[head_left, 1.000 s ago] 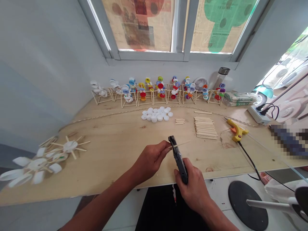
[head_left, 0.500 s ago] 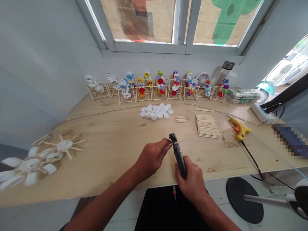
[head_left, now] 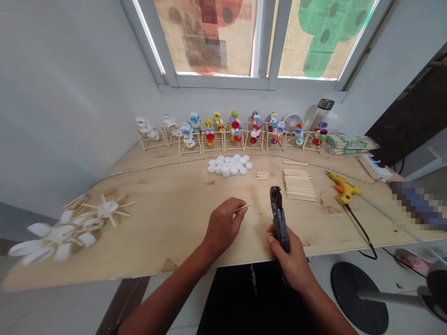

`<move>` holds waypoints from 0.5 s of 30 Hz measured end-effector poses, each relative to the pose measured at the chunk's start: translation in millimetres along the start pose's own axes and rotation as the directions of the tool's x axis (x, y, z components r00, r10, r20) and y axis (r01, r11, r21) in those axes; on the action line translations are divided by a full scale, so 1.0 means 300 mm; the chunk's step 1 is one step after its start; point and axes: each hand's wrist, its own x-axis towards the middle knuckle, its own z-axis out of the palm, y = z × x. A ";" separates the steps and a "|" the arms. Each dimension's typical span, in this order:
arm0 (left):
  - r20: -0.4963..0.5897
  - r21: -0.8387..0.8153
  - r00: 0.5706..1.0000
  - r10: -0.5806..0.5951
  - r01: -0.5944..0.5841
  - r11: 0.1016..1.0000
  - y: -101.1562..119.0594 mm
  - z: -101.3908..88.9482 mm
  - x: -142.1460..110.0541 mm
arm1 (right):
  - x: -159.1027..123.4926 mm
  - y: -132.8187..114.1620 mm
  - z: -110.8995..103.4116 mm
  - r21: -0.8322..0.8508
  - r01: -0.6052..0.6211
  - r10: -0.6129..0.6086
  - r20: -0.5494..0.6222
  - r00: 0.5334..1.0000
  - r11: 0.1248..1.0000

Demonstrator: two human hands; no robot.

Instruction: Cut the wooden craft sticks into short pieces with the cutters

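Note:
My left hand [head_left: 223,225] pinches a short thin wooden stick [head_left: 243,207] between thumb and fingers, above the near middle of the table. Dark cutting pliers [head_left: 279,218] stand upright in my right hand [head_left: 291,253], their jaws pointing away from me and apart from the stick. Between the hands, just left of the pliers, a piece of wooden stick [head_left: 265,209] lies on the wood. Beyond them are a small group of short sticks [head_left: 262,175], a neat pile of longer sticks [head_left: 299,184] and a cluster of white bottle caps [head_left: 230,165].
A yellow glue gun [head_left: 344,187] lies right with its cord hanging over the table edge. Stick wheels with white paddles [head_left: 61,235] lie left. Stick frames with coloured caps [head_left: 233,135] line the wall, near a bottle [head_left: 323,114], a bagged stick bundle [head_left: 351,144] and a power strip [head_left: 375,167].
The pliers have moved right, away from the stick that was in their jaws. A stick piece now lies on the table, and the left hand keeps a shorter one. The view has shifted slightly.

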 end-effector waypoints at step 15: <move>0.207 0.525 0.978 0.042 -0.147 0.838 0.043 0.226 0.097 | -0.026 0.058 -0.061 0.102 0.016 -0.008 -0.082 0.997 0.995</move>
